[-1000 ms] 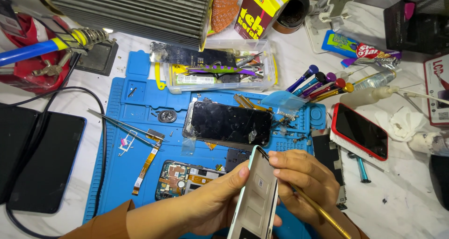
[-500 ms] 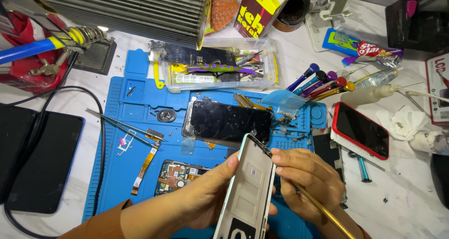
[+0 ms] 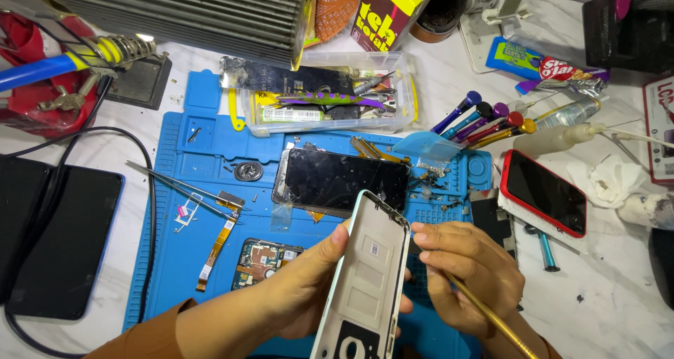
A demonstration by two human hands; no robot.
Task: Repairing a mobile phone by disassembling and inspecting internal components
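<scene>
My left hand [image 3: 298, 289] grips a silver-white phone frame [image 3: 365, 278] from its left edge and holds it tilted above the blue repair mat [image 3: 210, 155]. My right hand [image 3: 467, 275] touches the frame's right edge and holds a thin yellow-brown stick tool [image 3: 491, 317] that points down to the right. Beyond the frame a black phone screen panel [image 3: 344, 180] lies on the mat. A small circuit board [image 3: 263, 257] sits on the mat by my left wrist.
Tweezers [image 3: 179, 187] and an orange flex cable [image 3: 217, 250] lie on the mat's left. A clear parts box [image 3: 326, 96] stands behind. A red-cased phone [image 3: 544, 190] and screwdrivers [image 3: 484, 120] lie to the right, dark phones [image 3: 60, 236] to the left, a soldering stand [image 3: 49, 78] far left.
Both hands have lifted the phone frame a little higher and further from me, so its top edge now overlaps the black screen panel. Nothing else on the table has moved.
</scene>
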